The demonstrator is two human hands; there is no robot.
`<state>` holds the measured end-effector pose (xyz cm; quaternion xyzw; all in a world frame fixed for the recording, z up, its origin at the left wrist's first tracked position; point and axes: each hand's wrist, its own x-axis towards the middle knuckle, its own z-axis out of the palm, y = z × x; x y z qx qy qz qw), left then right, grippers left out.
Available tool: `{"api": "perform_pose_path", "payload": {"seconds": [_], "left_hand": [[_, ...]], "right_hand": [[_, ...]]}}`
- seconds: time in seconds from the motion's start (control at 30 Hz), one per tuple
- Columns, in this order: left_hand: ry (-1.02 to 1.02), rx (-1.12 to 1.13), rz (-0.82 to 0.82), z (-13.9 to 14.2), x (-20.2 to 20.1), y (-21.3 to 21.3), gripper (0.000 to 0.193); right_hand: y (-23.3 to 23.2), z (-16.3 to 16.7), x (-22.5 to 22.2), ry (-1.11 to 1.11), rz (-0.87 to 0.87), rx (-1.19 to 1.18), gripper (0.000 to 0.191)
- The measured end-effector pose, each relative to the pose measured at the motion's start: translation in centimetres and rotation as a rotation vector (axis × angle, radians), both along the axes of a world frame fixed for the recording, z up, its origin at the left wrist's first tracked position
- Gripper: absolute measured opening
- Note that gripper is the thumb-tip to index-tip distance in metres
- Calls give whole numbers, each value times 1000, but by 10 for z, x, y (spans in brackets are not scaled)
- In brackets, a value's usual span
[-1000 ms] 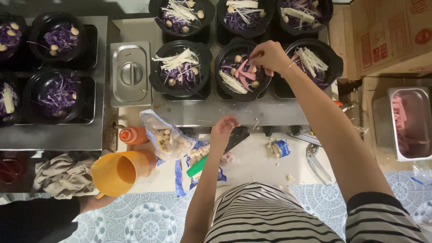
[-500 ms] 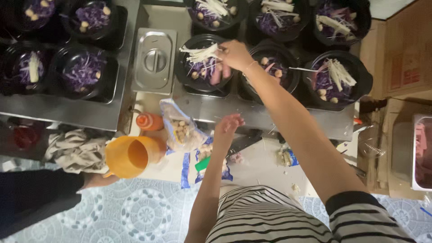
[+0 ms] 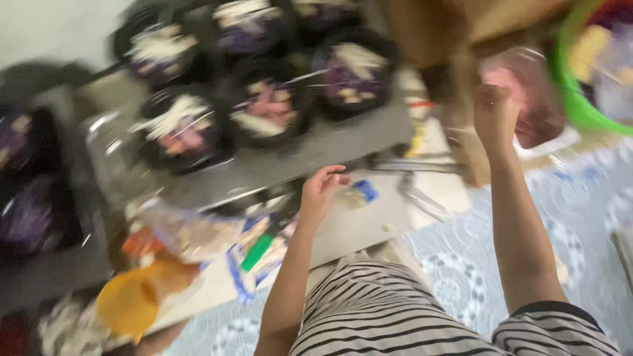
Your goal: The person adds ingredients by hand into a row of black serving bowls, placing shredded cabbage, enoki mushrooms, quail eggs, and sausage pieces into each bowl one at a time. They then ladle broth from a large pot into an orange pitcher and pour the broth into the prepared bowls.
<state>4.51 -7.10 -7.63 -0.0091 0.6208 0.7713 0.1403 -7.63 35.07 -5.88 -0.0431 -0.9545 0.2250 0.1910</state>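
Reaching: right hand (image 3: 496, 115) is out to the right, at the meat tray (image 3: 527, 99)
Right grip: fingers curled shut; blur hides any contents
Left hand (image 3: 322, 191): half open, empty, over the counter (image 3: 369, 224)
Bowls (image 3: 264, 112): up and left of both hands, left hand nearer
Tray: right hand far nearer

Your steel counter (image 3: 343, 148) carries black bowls (image 3: 267, 112) of purple cabbage and pale strips, packed close. Below it, the pale board (image 3: 356, 224) holds a clear bag (image 3: 191, 231), 1 orange cup (image 3: 128, 300) and a blue scrap (image 3: 364, 190).
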Motion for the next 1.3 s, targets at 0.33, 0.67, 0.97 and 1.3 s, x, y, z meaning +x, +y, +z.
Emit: {"api": "perform_pose_path", "payload": {"seconds": [0.33, 0.67, 0.97, 1.3], "left_hand": [[74, -64, -299, 5, 4, 214, 27], [-12, -102, -330, -14, 47, 308, 31], [-71, -159, -454, -3, 62, 350, 31], [5, -26, -264, -18, 47, 326, 25]], "right_hand": [[120, -41, 38, 41, 60, -19, 33], [154, -13, 68, -590, 58, 114, 23], [172, -10, 104, -424, -86, -246, 17], [168, 59, 65, -64, 304, -1432, 38]]}}
